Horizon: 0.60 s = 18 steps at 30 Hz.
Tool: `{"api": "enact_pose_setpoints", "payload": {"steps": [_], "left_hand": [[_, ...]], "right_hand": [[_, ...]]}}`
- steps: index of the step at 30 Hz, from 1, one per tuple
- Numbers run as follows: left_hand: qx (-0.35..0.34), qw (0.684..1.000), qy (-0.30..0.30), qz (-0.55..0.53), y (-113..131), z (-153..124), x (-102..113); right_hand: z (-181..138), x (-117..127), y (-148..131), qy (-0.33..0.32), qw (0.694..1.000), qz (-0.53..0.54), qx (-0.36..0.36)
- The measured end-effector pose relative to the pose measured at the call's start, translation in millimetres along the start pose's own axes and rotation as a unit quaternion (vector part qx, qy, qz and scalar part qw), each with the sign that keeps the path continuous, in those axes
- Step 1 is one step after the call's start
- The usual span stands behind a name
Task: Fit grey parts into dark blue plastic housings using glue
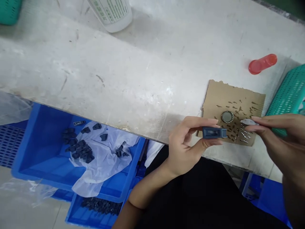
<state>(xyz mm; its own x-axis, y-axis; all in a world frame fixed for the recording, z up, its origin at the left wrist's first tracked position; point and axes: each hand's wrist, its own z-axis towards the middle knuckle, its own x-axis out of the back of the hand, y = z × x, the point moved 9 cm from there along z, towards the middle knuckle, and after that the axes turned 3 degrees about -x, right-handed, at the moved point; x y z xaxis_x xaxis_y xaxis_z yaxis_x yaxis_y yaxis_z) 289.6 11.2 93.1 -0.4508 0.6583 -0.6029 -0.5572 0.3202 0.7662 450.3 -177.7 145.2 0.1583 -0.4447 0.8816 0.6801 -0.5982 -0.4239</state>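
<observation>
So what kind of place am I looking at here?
Probably a workshop or factory: a worn workbench, a blue bin holding many small dark parts, and a dark blue piece held in the left hand.

A cap point(227, 117) is set on the cardboard sheet point(215, 90), over whose near left edge a housing point(211, 132) is held by the left hand point(184, 146). Right of the sheet a basket point(287, 90) is placed, behind the sheet a tube point(262, 64); to its far left, parts point(81, 149) are heaped in a bin point(47, 140).
</observation>
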Motion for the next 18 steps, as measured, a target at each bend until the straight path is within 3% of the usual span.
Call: {"api": "enact_pose_setpoints", "payload": {"steps": [3, 6, 18], "left_hand": [[-0.004, 0.999, 0.034, 0.002, 0, 0, 6], [0.009, 0.997, 0.072, -0.008, -2, 2, 13], [0.030, 0.994, 0.090, 0.048, -6, 4, 19]], "right_hand": [[7, -6, -23, 0.015, 0.996, -0.011, 0.089], [10, -13, -30, 0.013, 0.991, -0.003, 0.132], [11, -21, -17, -0.007, 0.998, -0.015, 0.066]]}}
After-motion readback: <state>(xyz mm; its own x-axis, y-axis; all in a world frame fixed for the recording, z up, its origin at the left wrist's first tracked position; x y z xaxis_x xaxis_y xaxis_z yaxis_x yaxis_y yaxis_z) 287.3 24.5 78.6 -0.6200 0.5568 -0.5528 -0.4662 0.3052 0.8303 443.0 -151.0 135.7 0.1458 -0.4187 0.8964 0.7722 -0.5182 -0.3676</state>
